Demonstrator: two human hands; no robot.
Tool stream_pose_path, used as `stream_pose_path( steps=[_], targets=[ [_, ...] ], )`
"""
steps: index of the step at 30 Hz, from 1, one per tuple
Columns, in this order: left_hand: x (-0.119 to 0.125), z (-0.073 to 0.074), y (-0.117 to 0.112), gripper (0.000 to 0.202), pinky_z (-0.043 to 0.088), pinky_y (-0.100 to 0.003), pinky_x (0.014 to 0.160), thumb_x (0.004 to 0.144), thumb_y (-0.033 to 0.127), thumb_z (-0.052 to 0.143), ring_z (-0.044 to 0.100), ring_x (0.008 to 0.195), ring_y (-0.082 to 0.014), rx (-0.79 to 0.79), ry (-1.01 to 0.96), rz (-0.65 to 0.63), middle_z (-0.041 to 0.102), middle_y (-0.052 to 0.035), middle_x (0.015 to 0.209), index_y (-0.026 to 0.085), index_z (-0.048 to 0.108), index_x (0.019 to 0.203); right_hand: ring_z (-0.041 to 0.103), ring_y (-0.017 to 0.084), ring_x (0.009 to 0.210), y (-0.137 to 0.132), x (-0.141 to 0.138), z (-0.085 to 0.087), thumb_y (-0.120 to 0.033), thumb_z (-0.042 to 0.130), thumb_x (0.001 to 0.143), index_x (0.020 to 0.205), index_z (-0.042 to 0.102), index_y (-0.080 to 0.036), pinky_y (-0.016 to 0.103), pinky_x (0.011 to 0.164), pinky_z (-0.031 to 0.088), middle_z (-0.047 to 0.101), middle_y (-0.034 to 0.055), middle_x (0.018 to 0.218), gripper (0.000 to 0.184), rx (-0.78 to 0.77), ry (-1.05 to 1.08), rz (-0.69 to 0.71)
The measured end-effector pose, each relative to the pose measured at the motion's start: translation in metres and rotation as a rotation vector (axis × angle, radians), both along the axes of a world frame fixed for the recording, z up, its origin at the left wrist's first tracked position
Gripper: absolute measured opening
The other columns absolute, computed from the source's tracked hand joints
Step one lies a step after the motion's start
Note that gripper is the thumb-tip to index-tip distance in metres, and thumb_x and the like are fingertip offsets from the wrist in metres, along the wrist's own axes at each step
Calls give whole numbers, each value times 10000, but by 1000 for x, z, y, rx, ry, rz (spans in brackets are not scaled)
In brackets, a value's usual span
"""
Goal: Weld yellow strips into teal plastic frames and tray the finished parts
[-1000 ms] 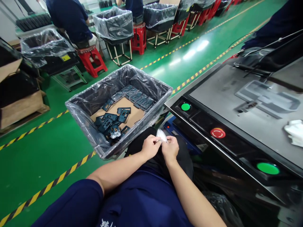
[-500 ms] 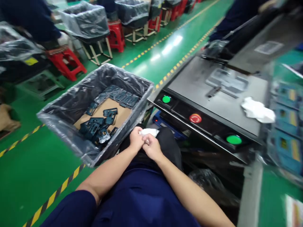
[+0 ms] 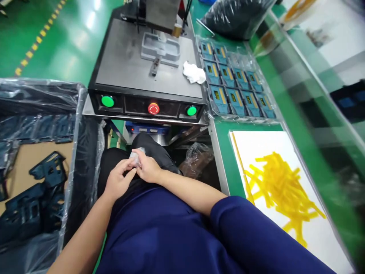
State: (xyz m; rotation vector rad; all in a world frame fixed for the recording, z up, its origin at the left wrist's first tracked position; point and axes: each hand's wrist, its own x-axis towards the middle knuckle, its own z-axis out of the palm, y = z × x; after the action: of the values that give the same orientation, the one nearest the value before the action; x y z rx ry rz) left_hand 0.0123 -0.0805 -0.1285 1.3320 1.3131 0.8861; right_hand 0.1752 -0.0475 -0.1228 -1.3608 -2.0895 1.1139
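Observation:
My left hand (image 3: 118, 179) and my right hand (image 3: 148, 167) meet over my lap, both pinching a small piece of clear, whitish film (image 3: 135, 157). Their fingers are curled round it. In front of my knees stands a press machine (image 3: 148, 76) with two green buttons (image 3: 107, 101) and a red stop button (image 3: 153, 109) on its front panel. A grey fixture (image 3: 161, 47) sits on the machine's plate, with a crumpled white cloth (image 3: 194, 72) beside it.
At my left is a plastic-lined bin (image 3: 81, 125) holding dark blue plastic parts (image 3: 48, 171) on cardboard. To the right, a clear tray of blue parts (image 3: 236, 83) lies on the green bench, and a white sheet (image 3: 265, 144) carries several yellow strips (image 3: 276, 186).
The view has swung to the right: the bin slid to the left edge and the machine and bench came to the centre. Both hands stay together on the film over my lap.

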Motion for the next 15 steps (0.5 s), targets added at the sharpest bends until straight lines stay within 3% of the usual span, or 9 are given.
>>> stream_pose_path(
  steps=[3, 5, 7, 10, 14, 15],
  targets=[
    [-3, 6, 0, 371, 524, -374, 952, 796, 366, 675, 662, 991, -211, -15, 26, -55, 680, -85, 1110, 189, 685, 1122, 645, 177, 938, -8, 20, -4, -97, 473, 803, 1222, 589, -181, 289, 896, 491, 691, 61, 1035, 443, 204, 3, -3],
    [-6, 9, 1, 394, 530, -378, 943, 778, 389, 694, 669, 960, -205, -77, 21, 55, 699, -89, 1050, 170, 684, 1105, 642, 168, 884, -15, 35, -6, -104, 457, 821, 1092, 671, -202, 276, 876, 490, 699, 45, 928, 359, 324, -33, -59],
    [-11, 10, 3, 421, 536, -371, 930, 750, 398, 717, 674, 917, -190, -129, 11, 205, 710, -81, 985, 157, 682, 1094, 631, 167, 800, -21, 51, -10, -132, 460, 840, 1035, 709, -217, 274, 825, 496, 679, 33, 807, 328, 388, -96, -210],
    [-22, 9, 8, 407, 535, -336, 918, 705, 371, 753, 671, 866, -161, -145, -6, 358, 708, -55, 930, 159, 691, 1047, 631, 173, 842, -25, 83, -26, -158, 490, 838, 1043, 725, -215, 282, 862, 489, 695, 39, 872, 317, 335, -183, -603],
    [-33, 9, 14, 349, 534, -288, 875, 682, 320, 761, 659, 798, -130, -150, -33, 473, 696, -27, 871, 160, 703, 987, 638, 165, 909, -31, 140, -56, -177, 563, 860, 1069, 707, -204, 306, 924, 491, 703, 18, 985, 256, -10, -316, -1256],
    [-34, 10, 15, 344, 531, -278, 868, 674, 309, 765, 655, 788, -123, -158, -49, 492, 694, -22, 859, 161, 705, 978, 638, 174, 923, -35, 154, -61, -212, 582, 884, 1078, 691, -183, 339, 915, 504, 693, 33, 1012, 224, -52, -345, -1359]
  ],
)
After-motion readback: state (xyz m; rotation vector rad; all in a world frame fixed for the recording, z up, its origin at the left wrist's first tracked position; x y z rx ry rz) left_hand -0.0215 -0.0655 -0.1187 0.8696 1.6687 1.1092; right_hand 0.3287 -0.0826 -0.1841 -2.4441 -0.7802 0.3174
